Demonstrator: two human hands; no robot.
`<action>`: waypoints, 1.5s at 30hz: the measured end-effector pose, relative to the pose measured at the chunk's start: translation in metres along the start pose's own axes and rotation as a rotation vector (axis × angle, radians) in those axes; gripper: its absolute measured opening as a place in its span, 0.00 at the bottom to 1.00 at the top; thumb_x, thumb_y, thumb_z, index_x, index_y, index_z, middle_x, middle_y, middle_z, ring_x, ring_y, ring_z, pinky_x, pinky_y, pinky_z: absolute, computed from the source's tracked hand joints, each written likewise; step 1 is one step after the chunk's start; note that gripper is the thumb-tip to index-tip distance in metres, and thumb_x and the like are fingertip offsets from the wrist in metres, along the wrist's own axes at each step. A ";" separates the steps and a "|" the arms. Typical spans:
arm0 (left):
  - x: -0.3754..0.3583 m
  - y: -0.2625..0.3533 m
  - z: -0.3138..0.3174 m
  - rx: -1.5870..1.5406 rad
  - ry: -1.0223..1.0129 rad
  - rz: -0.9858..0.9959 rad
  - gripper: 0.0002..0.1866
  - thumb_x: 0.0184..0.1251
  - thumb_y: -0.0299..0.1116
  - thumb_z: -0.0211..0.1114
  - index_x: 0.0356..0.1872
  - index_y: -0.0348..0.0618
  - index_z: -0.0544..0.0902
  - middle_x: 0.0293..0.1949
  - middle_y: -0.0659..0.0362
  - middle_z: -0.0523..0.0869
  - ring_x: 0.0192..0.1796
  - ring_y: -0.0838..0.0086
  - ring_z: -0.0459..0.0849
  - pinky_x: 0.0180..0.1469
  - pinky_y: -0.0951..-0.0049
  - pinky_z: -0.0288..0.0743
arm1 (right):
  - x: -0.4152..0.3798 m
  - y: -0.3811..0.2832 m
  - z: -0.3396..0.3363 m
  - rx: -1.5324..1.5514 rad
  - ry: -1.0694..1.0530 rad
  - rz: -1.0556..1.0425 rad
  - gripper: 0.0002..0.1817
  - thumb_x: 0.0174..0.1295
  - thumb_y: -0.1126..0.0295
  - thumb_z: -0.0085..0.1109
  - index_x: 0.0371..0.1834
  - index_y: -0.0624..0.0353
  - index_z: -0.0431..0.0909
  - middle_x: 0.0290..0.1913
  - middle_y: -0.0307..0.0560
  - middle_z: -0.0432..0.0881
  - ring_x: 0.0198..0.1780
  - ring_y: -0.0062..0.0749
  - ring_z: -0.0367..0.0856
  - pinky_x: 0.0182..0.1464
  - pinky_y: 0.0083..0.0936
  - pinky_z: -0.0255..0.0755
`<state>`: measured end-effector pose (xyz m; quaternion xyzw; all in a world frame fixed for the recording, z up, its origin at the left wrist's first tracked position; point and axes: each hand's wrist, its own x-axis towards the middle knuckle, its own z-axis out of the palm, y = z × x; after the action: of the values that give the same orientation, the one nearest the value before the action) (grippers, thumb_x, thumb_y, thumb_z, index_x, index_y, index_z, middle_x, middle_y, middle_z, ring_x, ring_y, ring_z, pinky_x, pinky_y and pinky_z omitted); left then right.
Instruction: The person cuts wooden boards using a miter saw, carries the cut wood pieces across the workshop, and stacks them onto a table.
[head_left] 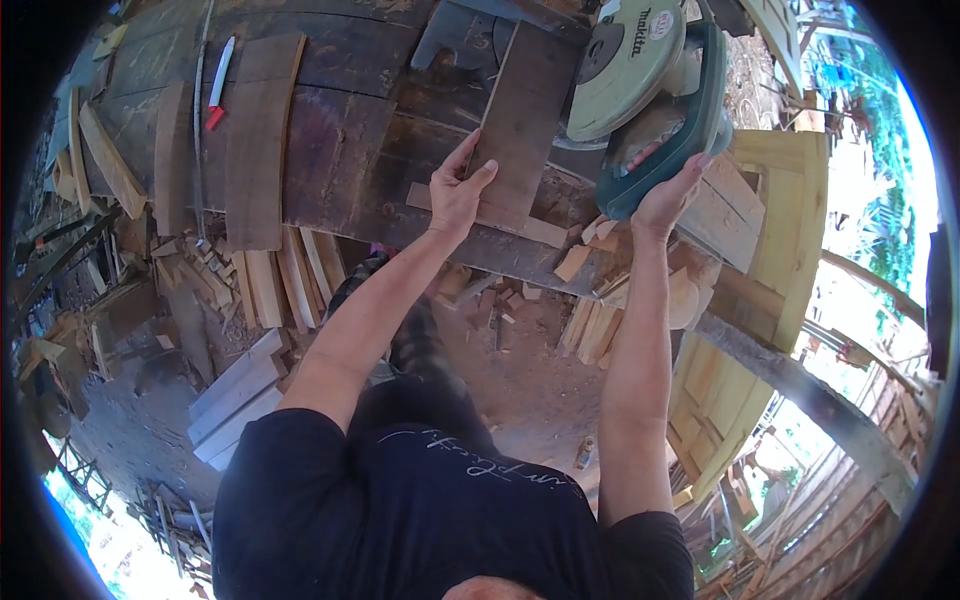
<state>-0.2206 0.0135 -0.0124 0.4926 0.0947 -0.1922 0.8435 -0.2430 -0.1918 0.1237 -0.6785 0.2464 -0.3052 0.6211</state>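
A dark wooden board [525, 125] lies lengthwise across the workbench. My left hand [460, 190] grips its near left side, with the thumb on the top face and the fingers along the edge. To the right of the board stands a power saw [625, 75] with a pale round blade guard marked "makita" and a dark green body. My right hand [668, 200] is closed around the near end of the saw's green handle [640, 180]; some of its fingers are hidden. A thin wood strip [540, 231] lies crosswise under the near end of the board.
On the workbench [345, 130] at left are cut boards [265, 140], a white marker with red cap [220, 85] and a metal strip [200, 150]. Offcuts [205, 275] and stacked planks [240, 390] lie below. Yellowish wooden panels [795, 230] stand at right. Scraps [575, 262] lie near the saw.
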 end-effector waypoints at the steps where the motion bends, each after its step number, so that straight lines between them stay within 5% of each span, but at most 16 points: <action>1: -0.001 0.002 0.001 -0.018 0.006 -0.018 0.30 0.63 0.27 0.72 0.68 0.46 0.75 0.40 0.69 0.81 0.39 0.87 0.77 0.45 0.85 0.72 | 0.000 0.000 0.000 0.001 0.001 0.000 0.34 0.72 0.35 0.37 0.44 0.62 0.70 0.27 0.48 0.78 0.25 0.30 0.77 0.29 0.27 0.73; 5: -0.003 0.010 0.006 -0.037 0.014 -0.042 0.31 0.62 0.27 0.72 0.68 0.47 0.76 0.40 0.69 0.80 0.39 0.87 0.77 0.45 0.84 0.73 | 0.000 0.002 -0.001 0.017 -0.006 -0.001 0.34 0.73 0.36 0.37 0.43 0.61 0.70 0.26 0.48 0.77 0.26 0.30 0.77 0.30 0.26 0.73; 7: -0.006 0.016 0.008 -0.008 0.044 -0.067 0.30 0.63 0.21 0.68 0.68 0.35 0.73 0.58 0.57 0.82 0.55 0.78 0.80 0.60 0.79 0.73 | 0.000 0.002 -0.001 0.015 -0.004 0.000 0.34 0.73 0.36 0.37 0.43 0.61 0.70 0.26 0.47 0.77 0.26 0.30 0.77 0.30 0.26 0.73; 37: -0.002 0.031 -0.014 -0.116 -0.054 -0.073 0.30 0.66 0.23 0.68 0.69 0.40 0.72 0.42 0.66 0.83 0.42 0.85 0.81 0.48 0.82 0.76 | 0.016 -0.034 -0.002 0.032 -0.014 0.045 0.32 0.73 0.38 0.37 0.39 0.61 0.71 0.25 0.47 0.77 0.23 0.29 0.77 0.27 0.26 0.72; 45: -0.041 0.065 -0.043 -0.103 -0.091 -0.191 0.30 0.68 0.23 0.65 0.72 0.40 0.68 0.54 0.60 0.83 0.52 0.81 0.81 0.56 0.79 0.75 | 0.066 -0.114 -0.001 -0.124 -0.040 0.190 0.34 0.72 0.35 0.36 0.39 0.59 0.73 0.22 0.45 0.77 0.20 0.29 0.76 0.25 0.27 0.73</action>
<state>-0.2293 0.0892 0.0323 0.4279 0.1124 -0.2886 0.8491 -0.2030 -0.2275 0.2444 -0.6954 0.3154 -0.2154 0.6088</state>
